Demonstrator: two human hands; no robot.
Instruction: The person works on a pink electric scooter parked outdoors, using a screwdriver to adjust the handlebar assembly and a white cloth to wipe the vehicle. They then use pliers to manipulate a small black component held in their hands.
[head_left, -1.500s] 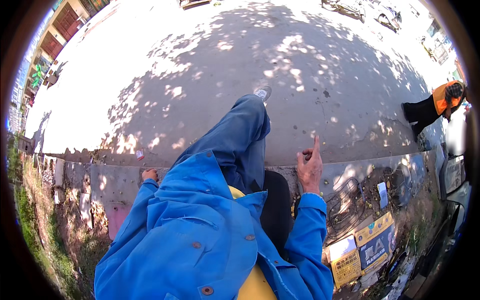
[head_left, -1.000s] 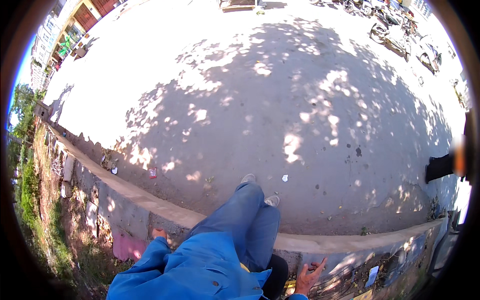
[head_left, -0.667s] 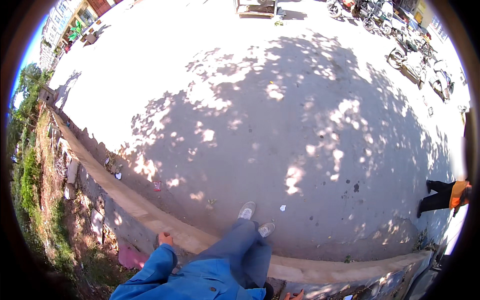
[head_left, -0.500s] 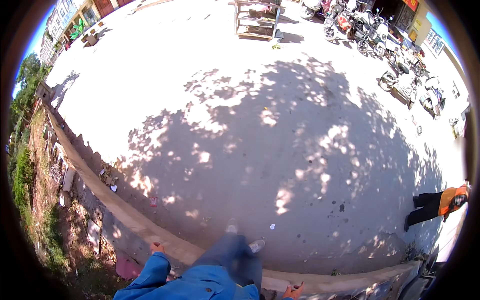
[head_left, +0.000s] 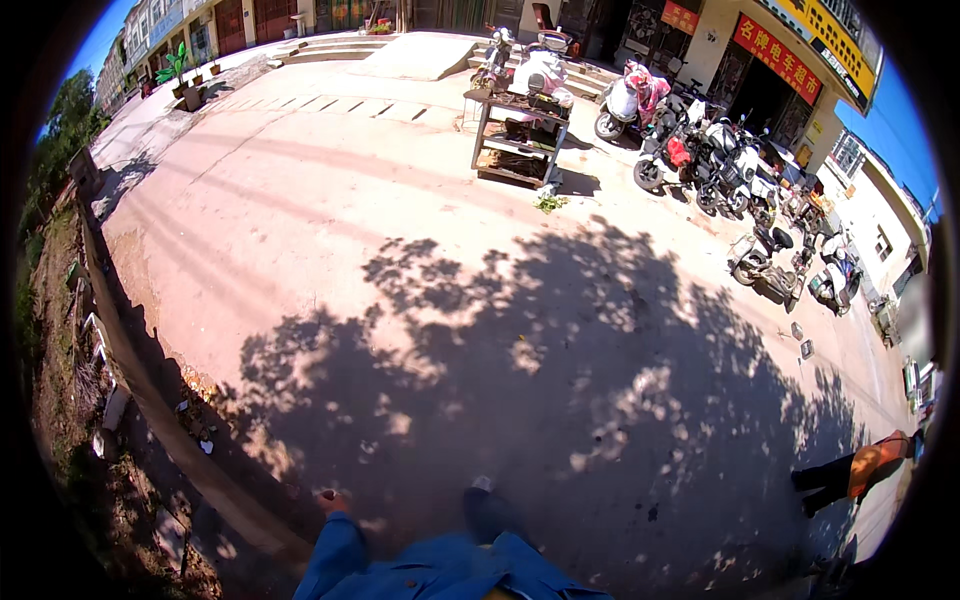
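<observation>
My left hand (head_left: 332, 501) hangs low beside my body, at the end of a blue sleeve (head_left: 338, 550). Its fingers are curled in, and whatever they may hold is too small and dark to make out. It touches nothing around it; shaded pavement lies below. Out of sight is my right hand. One shoe tip (head_left: 482, 484) shows ahead of my dark trouser leg, under the blue jacket (head_left: 440, 565).
A concrete kerb (head_left: 180, 450) runs along my left beside a weedy strip. Ahead stand a wooden shelf rack (head_left: 515, 140) and several parked scooters (head_left: 720, 160) before shopfronts. At far right a person in an orange vest (head_left: 872, 466) stands. Steps (head_left: 345, 46) lie at the back.
The view has tilted up, bringing shopfronts and sky in. My right hand has dropped out of the picture. My feet have moved in a stride, and the kerb has shifted left.
</observation>
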